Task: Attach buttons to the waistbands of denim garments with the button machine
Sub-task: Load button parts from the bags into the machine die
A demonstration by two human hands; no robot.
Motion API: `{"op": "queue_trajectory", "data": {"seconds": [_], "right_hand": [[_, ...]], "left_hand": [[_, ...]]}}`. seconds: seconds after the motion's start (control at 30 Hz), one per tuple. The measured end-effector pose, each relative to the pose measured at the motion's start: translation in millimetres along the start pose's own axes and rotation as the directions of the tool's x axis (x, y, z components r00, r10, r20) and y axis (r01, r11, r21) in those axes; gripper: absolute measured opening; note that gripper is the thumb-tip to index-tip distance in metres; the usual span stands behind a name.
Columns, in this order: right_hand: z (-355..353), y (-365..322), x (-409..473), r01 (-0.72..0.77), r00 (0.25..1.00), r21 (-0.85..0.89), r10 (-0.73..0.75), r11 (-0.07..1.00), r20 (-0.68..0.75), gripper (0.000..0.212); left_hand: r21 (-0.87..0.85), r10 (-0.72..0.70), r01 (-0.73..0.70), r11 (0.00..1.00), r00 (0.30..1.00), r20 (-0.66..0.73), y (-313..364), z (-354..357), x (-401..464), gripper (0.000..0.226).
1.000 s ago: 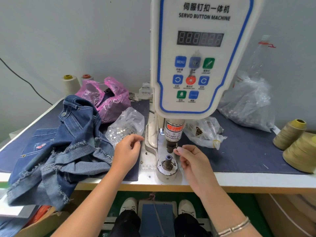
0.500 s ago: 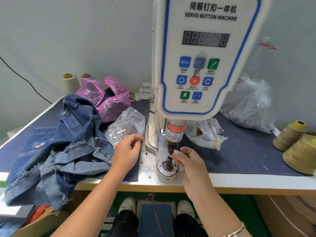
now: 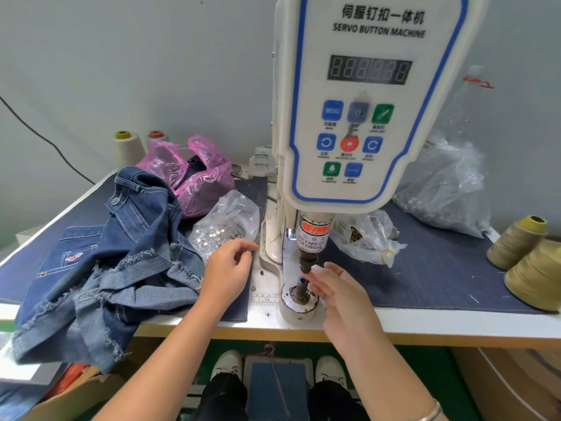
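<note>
1. Button machine (image 3: 358, 117) stands upright at 12 o'clock on the table (image 3: 425, 322); white panel w/ blue border, dark display, coloured keys.
2. Punch head (image 3: 308, 262) hangs below the panel, directly over the round lower die (image 3: 299, 302) at table's front edge.
3. Right hand (image 3: 340, 302) at 5 o'clock of the die; fingertips (image 3: 315, 270) pinched together right at the gap betw. punch and die. Looks like it nips sth small, but too tiny to tell what.
4. Left hand (image 3: 226, 271) at 9 o'clock of the die, resting on the table edge; thumb & forefinger pressed together, contents can't be made out.
5. Denim garment (image 3: 115, 262) lies crumpled at 9 o'clock, frayed hems, one metal button (image 3: 115, 201) on its waistband; touches left hand's wrist side.
6. Clear bag of silver buttons (image 3: 224, 226) just beyond left hand, at 10 o'clock of the die.
7. Pink bag (image 3: 194, 174) behind it; 2 pale thread cones (image 3: 126, 147) at far left rear.
8. Clear bags (image 3: 446, 189) at 2 o'clock; olive thread cones (image 3: 528, 262) at 3 o'clock.
9. Foot pedal (image 3: 276, 387) under the table betw. two white shoes.
</note>
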State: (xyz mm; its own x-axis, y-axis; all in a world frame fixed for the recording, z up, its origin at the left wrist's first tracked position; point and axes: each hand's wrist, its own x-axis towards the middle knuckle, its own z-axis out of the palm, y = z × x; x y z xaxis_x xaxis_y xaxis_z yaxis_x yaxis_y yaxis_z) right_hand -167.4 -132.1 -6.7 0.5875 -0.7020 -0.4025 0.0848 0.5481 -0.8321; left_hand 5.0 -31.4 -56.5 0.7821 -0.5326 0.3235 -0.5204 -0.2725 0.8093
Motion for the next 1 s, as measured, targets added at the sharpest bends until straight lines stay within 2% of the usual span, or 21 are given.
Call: {"op": "queue_trajectory", "data": {"seconds": [0.2,0.43,0.7,0.83,1.0], "right_hand": [[-2,-6,-11,-0.072,0.995,0.112,0.064,0.991,0.075,0.027],[-2,-13,-17,-0.122,0.99,0.076,0.115,0.99,0.085,0.022],[-1,-15,-18,-0.27,0.96,0.114,0.257,0.956,0.115,0.029],[-1,-18,-19,-0.274,0.959,0.104,0.262,0.956,0.111,0.03],[0,-25,-24,-0.24,0.965,0.085,0.228,0.967,0.132,0.047]], "left_hand": [[0.008,-0.004,0.004,1.0,1.0,0.004,0,1,1,0.024],[0.018,-0.006,0.006,1.0,1.0,0.002,-1,1,0,0.022],[0.006,-0.006,0.006,1.0,1.0,0.004,1,0,-1,0.023],[0.012,-0.004,0.004,1.0,1.0,0.005,1,0,-1,0.024],[0.015,0.004,-0.004,1.0,1.0,0.006,2,-1,-1,0.025]]}}
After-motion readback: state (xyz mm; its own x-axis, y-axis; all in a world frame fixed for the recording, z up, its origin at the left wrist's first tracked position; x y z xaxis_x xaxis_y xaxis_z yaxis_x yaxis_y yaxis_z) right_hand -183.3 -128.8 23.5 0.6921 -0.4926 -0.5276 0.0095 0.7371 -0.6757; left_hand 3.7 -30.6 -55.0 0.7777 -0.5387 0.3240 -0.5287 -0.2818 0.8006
